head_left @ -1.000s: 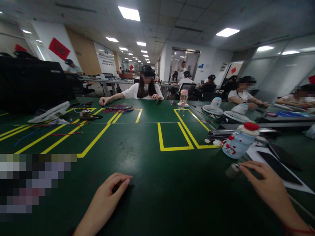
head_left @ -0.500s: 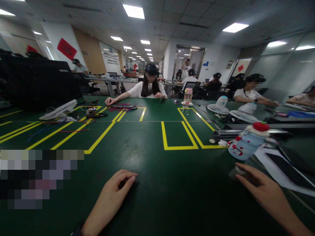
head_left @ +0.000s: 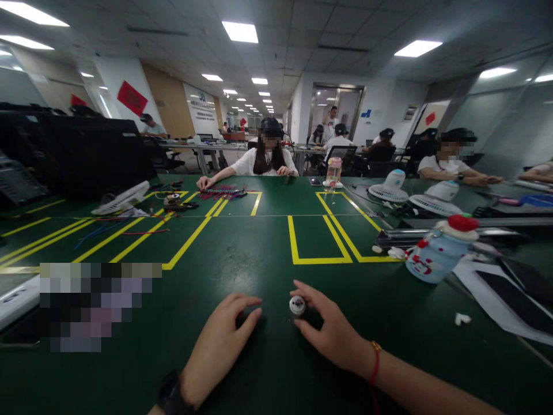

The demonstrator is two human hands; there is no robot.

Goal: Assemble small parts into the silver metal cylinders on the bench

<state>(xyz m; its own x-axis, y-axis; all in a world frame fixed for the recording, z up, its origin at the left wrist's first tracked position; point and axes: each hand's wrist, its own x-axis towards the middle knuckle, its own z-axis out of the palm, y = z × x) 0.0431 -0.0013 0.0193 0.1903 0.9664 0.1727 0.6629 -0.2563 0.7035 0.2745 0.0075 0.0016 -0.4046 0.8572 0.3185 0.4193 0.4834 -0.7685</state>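
Note:
Near the middle of the green table (head_left: 242,248), my right hand (head_left: 330,328) curves its thumb and fingers around a small cylinder (head_left: 297,305). The cylinder has a round silver top with a dark centre; its lower part is dark and hard to make out. Just to the left, my left hand (head_left: 227,328) rests low over the table, its thumb and forefinger bent close together. A dark grey patch shows between those fingers, and I cannot tell whether it is an object or shadow. A narrow gap separates the two hands.
At right stand a blue bottle (head_left: 438,253) with a red lid and a white sheet (head_left: 496,288) under a dark flat device. Small fans (head_left: 389,187) lie farther back. Across the table sits a person (head_left: 270,153) by a bundle of wires (head_left: 224,192). Yellow tape (head_left: 322,260) marks the table.
My right hand has moved left with the small cylinder, from beside the bottle to the middle. My left hand has shifted slightly right in view, and the view itself has turned a little left.

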